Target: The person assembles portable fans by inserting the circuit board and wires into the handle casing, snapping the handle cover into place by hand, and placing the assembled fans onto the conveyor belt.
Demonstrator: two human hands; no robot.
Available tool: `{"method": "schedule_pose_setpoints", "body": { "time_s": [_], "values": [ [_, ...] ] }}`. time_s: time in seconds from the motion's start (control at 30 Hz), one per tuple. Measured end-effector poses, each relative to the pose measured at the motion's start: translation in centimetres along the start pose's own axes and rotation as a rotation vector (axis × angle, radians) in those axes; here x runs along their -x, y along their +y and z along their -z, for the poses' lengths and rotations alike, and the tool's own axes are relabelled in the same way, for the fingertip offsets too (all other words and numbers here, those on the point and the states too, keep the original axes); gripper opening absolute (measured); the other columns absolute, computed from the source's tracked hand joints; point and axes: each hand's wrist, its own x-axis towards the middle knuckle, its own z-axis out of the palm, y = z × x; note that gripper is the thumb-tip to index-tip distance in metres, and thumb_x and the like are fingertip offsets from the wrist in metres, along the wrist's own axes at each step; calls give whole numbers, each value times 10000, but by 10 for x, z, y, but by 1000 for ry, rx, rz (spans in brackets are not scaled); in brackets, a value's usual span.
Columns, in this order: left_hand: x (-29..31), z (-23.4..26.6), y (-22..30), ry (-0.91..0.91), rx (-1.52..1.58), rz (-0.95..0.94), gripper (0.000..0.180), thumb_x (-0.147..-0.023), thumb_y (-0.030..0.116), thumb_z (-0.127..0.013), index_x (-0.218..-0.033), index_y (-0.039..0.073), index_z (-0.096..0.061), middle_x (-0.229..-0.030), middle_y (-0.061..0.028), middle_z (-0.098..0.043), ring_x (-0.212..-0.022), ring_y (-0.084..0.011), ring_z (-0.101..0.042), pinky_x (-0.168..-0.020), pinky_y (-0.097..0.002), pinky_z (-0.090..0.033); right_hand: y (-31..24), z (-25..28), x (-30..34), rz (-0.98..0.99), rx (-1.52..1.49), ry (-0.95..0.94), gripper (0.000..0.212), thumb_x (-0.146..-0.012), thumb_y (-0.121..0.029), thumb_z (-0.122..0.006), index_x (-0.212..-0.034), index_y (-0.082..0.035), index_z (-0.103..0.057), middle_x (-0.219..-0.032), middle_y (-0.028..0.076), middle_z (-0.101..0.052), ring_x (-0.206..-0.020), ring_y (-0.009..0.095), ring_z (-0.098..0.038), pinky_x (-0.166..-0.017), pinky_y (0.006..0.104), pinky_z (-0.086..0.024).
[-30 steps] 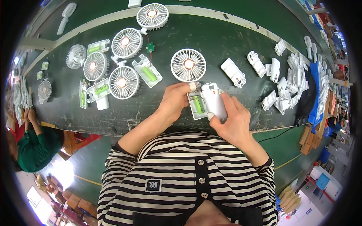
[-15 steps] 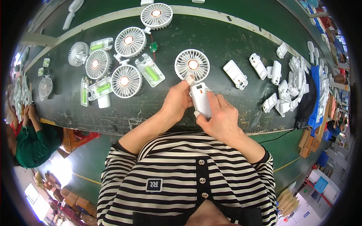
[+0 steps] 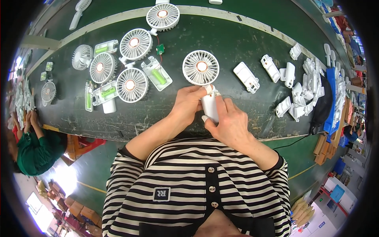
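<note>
A white handheld fan lies in front of me at the table's near edge, its round grille pointing away and its white handle toward my body. My right hand is closed round the handle, fingers along its right side and thumb by its lower end. With fingers curled at the handle's left, my left hand grips the upper end. Its thumb, in a white finger cover, presses across the top of the handle just below the grille and hides the small orange switch area there.
On the left lie several fans and opened handles with green batteries. White handle shells are spread to the right, with a pile beside a blue bin. A person in green sits far left.
My left thumb has moved up and across onto the top of the handle, covering the switch area that showed before. The right hand has hardly moved.
</note>
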Motion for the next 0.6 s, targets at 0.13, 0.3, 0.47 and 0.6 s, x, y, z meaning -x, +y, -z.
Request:
{"method": "schedule_pose_setpoints", "body": {
  "time_s": [0.13, 0.3, 0.47, 0.6],
  "values": [
    [0, 0, 2, -6, 4, 18, 265, -826, 165, -572, -977, -52, -585, -905, -104, -606, -791, -181, -598, -709, -314, -488, 1, 6, 2, 35, -9, -29, 612, -610, -210, -708, -1100, 49, -449, -788, 145, -526, -625, 308, -578, -500, 382, -474],
    [0, 0, 3, -15, 0, 25, 259, -823, 163, -572, -974, -47, -588, -919, -107, -603, -807, -184, -594, -721, -321, -485, 2, 9, 8, -15, 27, -157, 707, -615, -265, -739, -1155, 56, -411, -790, 147, -548, -623, 304, -585, -496, 376, -474],
    [1, -1, 7, -33, -5, 5, 287, -825, 184, -581, -1001, -43, -575, -923, -104, -605, -830, -187, -591, -736, -320, -481, 12, 4, 10, -32, -105, -51, 686, -620, -280, -749, -1136, 54, -444, -845, 180, -601, -663, 287, -616, -530, 351, -490],
    [-2, 4, 4, -139, 67, -82, 323, -830, 205, -589, -1039, -38, -554, -974, -122, -608, -893, -191, -584, -804, -327, -459, 26, -5, 6, -402, -573, -191, 435, -723, -223, -694, -1017, 58, -541, -839, 120, -629, -679, 151, -603, -588, 279, -481]
  ]
}}
